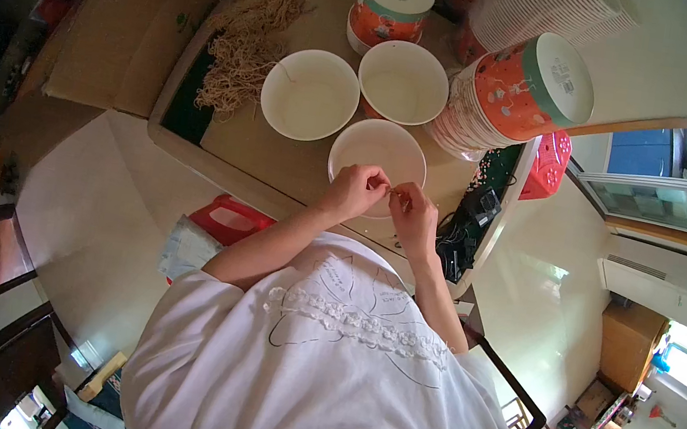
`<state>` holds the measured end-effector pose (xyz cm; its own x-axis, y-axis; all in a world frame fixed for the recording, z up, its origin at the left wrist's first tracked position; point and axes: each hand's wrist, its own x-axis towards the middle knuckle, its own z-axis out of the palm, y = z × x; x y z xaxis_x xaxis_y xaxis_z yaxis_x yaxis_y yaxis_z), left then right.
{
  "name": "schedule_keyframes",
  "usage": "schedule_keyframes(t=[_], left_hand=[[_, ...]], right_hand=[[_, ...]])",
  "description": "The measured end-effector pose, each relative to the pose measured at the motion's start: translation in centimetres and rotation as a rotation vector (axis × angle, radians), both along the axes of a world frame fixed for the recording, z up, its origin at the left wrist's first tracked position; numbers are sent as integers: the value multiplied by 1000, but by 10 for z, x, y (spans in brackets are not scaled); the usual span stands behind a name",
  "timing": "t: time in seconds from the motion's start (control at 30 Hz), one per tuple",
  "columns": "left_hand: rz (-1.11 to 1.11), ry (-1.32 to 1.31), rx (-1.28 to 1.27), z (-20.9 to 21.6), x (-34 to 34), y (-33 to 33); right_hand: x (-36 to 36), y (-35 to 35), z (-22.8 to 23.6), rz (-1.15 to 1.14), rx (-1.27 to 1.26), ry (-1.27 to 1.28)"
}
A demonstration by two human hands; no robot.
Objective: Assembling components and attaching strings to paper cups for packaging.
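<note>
My left hand [355,191] and my right hand [414,215] meet fingertip to fingertip above the near edge of a white paper bowl [351,147]. Both pinch something thin and small that I cannot make out between the fingers. Behind that bowl stand two more open white bowls, the left bowl [289,100] and the right bowl [422,94]. A fine strand hangs over the left bowl's rim. Left of the bowls lies a tangled heap of tan strings [237,68].
Upturned orange-and-green paper buckets [502,88] top a stack at the right, with another upturned bucket [385,23] at the back. Black cabled devices [468,232] lie by the table's right edge. A red stool [548,164] stands beyond; large cardboard [142,19] rises at left.
</note>
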<state>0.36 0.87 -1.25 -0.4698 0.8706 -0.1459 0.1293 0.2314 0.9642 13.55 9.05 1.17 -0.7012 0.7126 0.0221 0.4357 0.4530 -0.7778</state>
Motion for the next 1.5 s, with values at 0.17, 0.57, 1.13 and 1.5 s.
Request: schedule_keyframes(t=[0.17, 0.57, 1.13, 1.5], left_hand=[[3, 32, 25, 4, -2, -1], [69, 116, 47, -2, -4, 1], [-21, 122, 99, 22, -8, 6], [-161, 59, 49, 61, -8, -7]], right_hand=[[-4, -4, 10, -44, -56, -55], [1, -6, 13, -19, -6, -27], [6, -3, 7, -39, -66, 98], [19, -3, 5, -33, -452, 282]])
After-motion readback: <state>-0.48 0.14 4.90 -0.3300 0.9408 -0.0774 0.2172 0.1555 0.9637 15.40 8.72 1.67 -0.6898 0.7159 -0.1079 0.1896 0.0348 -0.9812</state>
